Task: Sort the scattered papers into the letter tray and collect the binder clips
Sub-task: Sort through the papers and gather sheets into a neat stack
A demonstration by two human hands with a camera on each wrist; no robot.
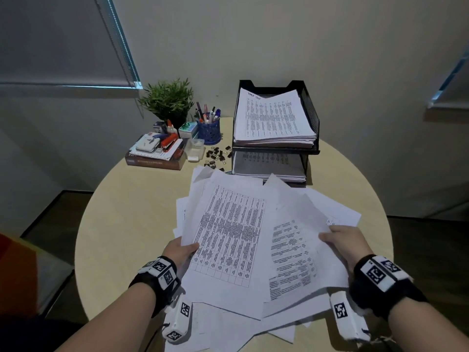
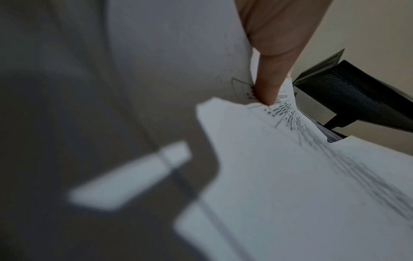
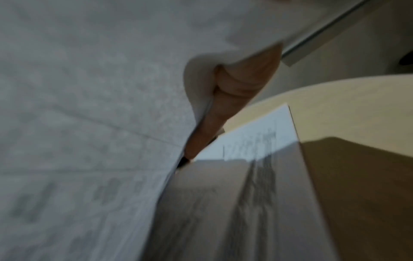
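A loose spread of printed papers (image 1: 256, 240) covers the near half of the round table (image 1: 132, 224). My left hand (image 1: 181, 248) grips the left edge of the gathered sheets, thumb on top. In the left wrist view a finger (image 2: 271, 76) presses under a lifted sheet (image 2: 290, 176). My right hand (image 1: 341, 241) holds the right edge of the papers; in the right wrist view its finger (image 3: 214, 121) curls under the paper (image 3: 89, 123). The black two-tier letter tray (image 1: 311, 115) stands at the back with stacks in both tiers. Several black binder clips (image 1: 215, 156) lie left of the tray.
A potted plant (image 1: 168, 100), a blue pen cup (image 1: 209, 130), a clear plastic box (image 1: 195, 148) and a book piled with stapler and stationery (image 1: 157, 153) crowd the table's back left. More sheets hang over the near table edge (image 1: 253, 334).
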